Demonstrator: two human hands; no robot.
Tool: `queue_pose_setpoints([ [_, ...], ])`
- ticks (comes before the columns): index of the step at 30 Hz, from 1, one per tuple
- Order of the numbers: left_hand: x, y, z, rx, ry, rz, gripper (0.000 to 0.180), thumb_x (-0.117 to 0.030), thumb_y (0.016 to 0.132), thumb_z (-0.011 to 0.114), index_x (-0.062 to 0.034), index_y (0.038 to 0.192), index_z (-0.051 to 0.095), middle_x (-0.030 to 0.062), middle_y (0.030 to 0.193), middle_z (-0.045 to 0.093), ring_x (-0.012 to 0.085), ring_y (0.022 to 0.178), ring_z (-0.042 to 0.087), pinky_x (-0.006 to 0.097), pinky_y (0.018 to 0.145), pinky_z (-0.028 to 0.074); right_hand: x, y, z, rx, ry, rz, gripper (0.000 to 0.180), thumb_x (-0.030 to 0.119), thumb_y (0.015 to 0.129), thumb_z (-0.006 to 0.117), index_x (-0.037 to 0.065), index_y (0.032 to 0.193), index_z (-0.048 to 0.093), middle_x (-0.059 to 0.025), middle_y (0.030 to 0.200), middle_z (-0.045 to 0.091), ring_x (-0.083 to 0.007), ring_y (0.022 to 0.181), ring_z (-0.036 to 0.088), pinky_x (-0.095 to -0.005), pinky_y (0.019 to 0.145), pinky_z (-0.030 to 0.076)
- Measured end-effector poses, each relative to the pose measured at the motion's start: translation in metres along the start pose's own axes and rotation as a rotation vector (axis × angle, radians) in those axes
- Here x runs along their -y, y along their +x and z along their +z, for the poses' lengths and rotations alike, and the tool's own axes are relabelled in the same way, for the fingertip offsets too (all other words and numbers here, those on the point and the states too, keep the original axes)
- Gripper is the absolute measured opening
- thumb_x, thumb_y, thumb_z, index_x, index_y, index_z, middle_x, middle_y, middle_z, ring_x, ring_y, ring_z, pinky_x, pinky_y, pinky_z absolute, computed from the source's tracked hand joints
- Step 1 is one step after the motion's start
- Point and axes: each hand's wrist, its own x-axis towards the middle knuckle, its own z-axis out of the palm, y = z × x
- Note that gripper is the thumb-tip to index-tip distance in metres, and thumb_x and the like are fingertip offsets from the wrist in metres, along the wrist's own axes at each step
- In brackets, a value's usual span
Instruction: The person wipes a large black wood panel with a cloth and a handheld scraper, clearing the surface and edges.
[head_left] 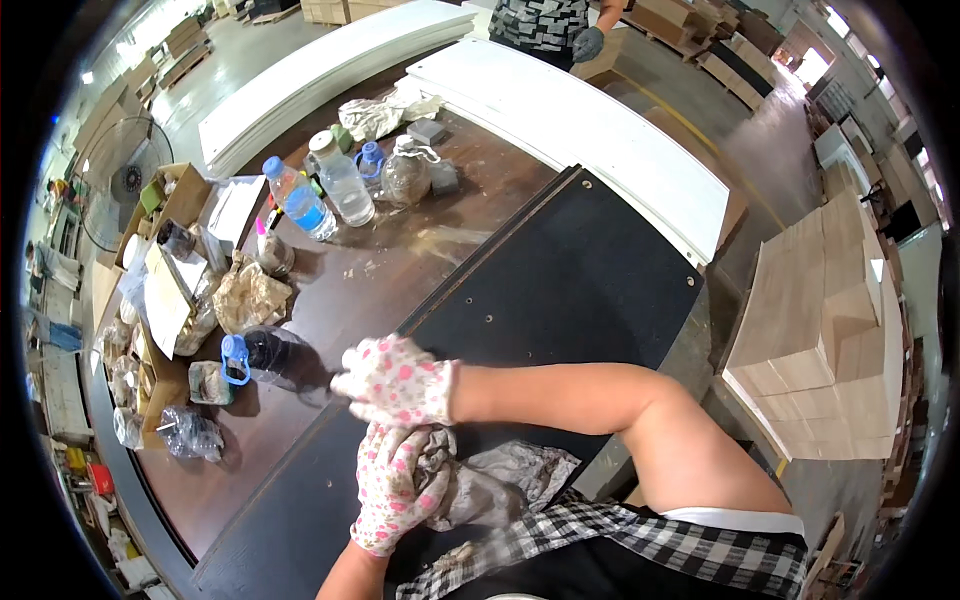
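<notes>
A dark panel with small holes lies in front of me. My left hand, in a white glove with pink spots, is closed around a crumpled grey rag on the panel. Just beyond it is my right hand, in a matching glove, its arm crossing from the right. Its fingers are curled and slightly blurred; what they hold, if anything, is hidden. Beside these fingertips is a dark bottle with a blue looped cap; I cannot tell whether they touch it.
Clear bottles, a bagged jar and a pale cloth stand farther back on the brown tabletop. At left is a cluttered carton. White panels lie beyond, near another person. Stacked cartons stand right.
</notes>
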Motion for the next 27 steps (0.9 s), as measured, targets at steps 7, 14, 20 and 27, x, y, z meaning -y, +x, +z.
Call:
queue_pose_setpoints([
  [7,0.004,0.002,0.0,-0.055,0.0,0.065,0.05,-0.017,0.067,0.074,-0.001,0.112,0.063,0.0206,0.128,0.06,0.041,0.127,0.051,0.054,0.109,0.035,-0.172,-0.088,-0.132,-0.336,-0.122,0.721,0.022,0.034,0.084,0.065,0.017,0.097,0.074,-0.0108,0.083,0.07,-0.027,0.079,0.067,-0.0403,0.073,0.054],
  [14,-0.001,0.003,0.0,-0.042,0.014,0.032,0.049,-0.018,0.067,0.074,-0.0014,0.112,0.064,0.0191,0.129,0.06,0.0397,0.128,0.05,0.053,0.111,0.034,-0.236,-0.144,-0.171,-0.169,-0.414,0.933,0.03,0.025,0.08,0.071,0.012,0.108,0.07,-0.014,0.102,0.071,-0.0311,0.101,0.065,-0.0408,0.09,0.051],
  [20,0.0,0.0,-0.002,-0.026,0.015,0.028,0.05,-0.019,0.067,0.074,-0.0015,0.113,0.064,0.019,0.129,0.06,0.0395,0.128,0.05,0.053,0.111,0.033,-0.236,-0.145,-0.177,-0.156,-0.38,0.925,0.03,0.028,0.081,0.069,0.013,0.107,0.071,-0.0138,0.101,0.071,-0.03,0.099,0.066,-0.0411,0.09,0.051],
  [27,0.003,0.001,0.0,-0.041,0.029,0.054,0.053,-0.019,0.067,0.076,-0.0009,0.115,0.064,0.0194,0.127,0.061,0.0399,0.126,0.053,0.053,0.109,0.036,-0.159,-0.112,-0.127,-0.076,-0.386,0.568,0.024,0.035,0.083,0.063,0.018,0.097,0.071,-0.0101,0.093,0.066,-0.0286,0.092,0.064,-0.0412,0.083,0.052],
])
